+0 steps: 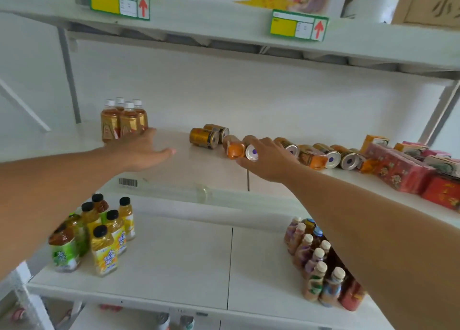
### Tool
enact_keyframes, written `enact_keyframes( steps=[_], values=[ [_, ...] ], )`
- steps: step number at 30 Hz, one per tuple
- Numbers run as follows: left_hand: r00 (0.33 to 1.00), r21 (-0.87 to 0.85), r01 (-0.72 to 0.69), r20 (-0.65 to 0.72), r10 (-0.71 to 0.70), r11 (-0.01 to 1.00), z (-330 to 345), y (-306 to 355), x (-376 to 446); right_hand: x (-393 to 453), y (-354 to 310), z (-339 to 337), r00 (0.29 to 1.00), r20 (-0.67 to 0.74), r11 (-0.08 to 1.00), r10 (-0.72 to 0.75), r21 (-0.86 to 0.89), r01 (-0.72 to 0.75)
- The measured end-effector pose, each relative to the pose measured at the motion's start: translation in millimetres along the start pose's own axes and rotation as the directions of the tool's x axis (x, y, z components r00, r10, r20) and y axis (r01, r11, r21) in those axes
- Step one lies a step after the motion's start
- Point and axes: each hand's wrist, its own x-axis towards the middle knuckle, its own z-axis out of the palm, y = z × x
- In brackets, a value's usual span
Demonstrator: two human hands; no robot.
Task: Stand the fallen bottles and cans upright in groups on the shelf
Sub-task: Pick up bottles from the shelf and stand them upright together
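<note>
Four upright tea bottles [123,118] grouped far left on shelf [211,170]. Left hand [142,148] spread flat, empty, beside them. Right hand [265,158] closing loosely over fallen can [251,147], grip unconfirmed. Risk: nudging neighbouring fallen bottle [233,146], rolling row off edge.
</note>
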Motion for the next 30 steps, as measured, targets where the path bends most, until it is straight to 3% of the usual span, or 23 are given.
enact_keyframes(
  steps=[5, 11, 19, 30],
  values=[
    [0.998, 0.032, -0.061, 0.025, 0.060, 0.998, 27, 105, -19, -36, 87, -14, 1.000, -0.005, 0.999, 0.030, 0.015, -0.029],
    [0.993, 0.049, -0.097, 0.073, 0.093, 0.994, 43, 170, -13, -46, 137, -4, 0.999, 0.002, 0.999, 0.043, 0.011, -0.043],
    [0.989, 0.048, -0.124, 0.089, 0.119, 0.991, 45, 184, 25, -17, 148, 2, 0.999, -0.039, 0.997, 0.020, 0.072, -0.017],
    [0.975, -0.015, -0.223, -0.010, 0.223, 0.975, 57, 178, 115, 56, 117, -2, 0.997, 0.025, 0.996, 0.068, -0.064, -0.066]
  ],
)
